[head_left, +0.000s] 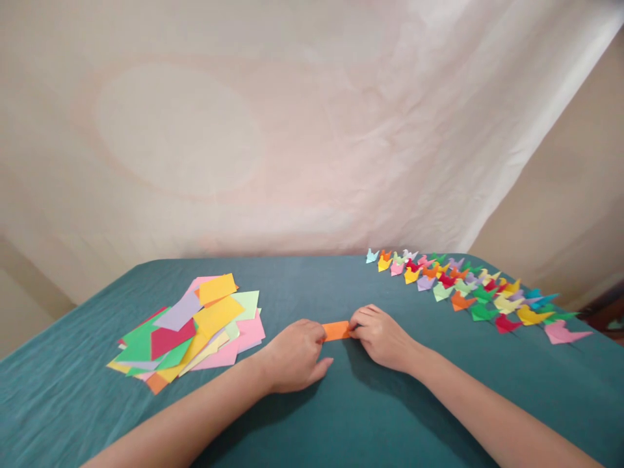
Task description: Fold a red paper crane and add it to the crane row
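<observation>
A small strip-shaped piece of folded orange paper [336, 331] lies between my two hands, near the middle of the table. My left hand [298, 356] covers its left end with curled fingers, while the thumb sticks out to the right, off the paper. At the other end, my right hand [383, 336] pinches the paper's edge between thumb and fingertips. Both ends of the paper are partly hidden under the fingers.
A loose pile of coloured paper sheets [214, 317] lies on the left. On the right stand rows of several small folded paper birds [482, 312] in many colours. A dark green cloth [312, 279] covers the table; a pale curtain [292, 130] hangs behind.
</observation>
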`<state>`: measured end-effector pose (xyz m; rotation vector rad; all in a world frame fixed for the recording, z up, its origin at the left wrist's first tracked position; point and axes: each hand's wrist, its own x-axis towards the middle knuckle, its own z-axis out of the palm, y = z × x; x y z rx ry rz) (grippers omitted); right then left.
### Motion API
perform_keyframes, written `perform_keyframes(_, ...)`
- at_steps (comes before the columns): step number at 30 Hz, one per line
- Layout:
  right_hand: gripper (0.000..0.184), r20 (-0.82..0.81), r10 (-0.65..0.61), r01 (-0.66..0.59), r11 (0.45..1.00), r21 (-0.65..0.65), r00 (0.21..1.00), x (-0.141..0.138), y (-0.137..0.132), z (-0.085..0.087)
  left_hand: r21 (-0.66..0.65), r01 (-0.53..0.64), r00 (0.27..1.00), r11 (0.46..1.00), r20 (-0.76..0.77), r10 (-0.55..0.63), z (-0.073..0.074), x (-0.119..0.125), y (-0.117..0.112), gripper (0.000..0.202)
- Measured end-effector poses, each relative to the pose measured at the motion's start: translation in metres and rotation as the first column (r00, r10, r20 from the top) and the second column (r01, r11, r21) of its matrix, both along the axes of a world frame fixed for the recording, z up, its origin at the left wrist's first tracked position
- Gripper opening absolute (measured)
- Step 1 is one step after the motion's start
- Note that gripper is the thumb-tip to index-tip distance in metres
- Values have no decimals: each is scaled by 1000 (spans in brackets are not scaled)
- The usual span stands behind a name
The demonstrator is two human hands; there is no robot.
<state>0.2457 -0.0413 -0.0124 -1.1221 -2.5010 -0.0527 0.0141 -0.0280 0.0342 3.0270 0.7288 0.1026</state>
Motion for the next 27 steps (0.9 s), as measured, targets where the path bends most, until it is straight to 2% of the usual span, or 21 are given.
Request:
perform_keyframes(9,17,-151,-61,56,998,-37,987,-5,-1,-8,6,-2,999,1000,-38,2,1,1,2,26)
perform_keyframes(14,12,-173,-57,48,997,-52,983,-9,-4,-7,-61,-140,990,988,-8,140,-2,6,12,22)
perform_keyframes(16,13,-186,-62,50,997,-64,981,-9,-4,-7,-93,-177,983,980,40,182,-5,10,17,20)
perform_keyframes(18,16,-203,-68,54,996,-72,977,-9,-4,-9,-128,-201,970,971,114,215,-11,12,21,31)
perform_keyframes(20,20,-219,-73,59,996,-71,973,-8,-3,-11,-161,-182,960,970,183,211,-18,14,25,38)
perform_keyframes(24,32,-229,-77,64,996,-63,970,-7,-3,-13,-225,-142,934,964,293,206,-31,15,29,37)
perform_keyframes(27,33,-235,-74,59,996,-69,969,-7,-3,-13,-268,-129,900,955,373,226,-39,16,30,35)
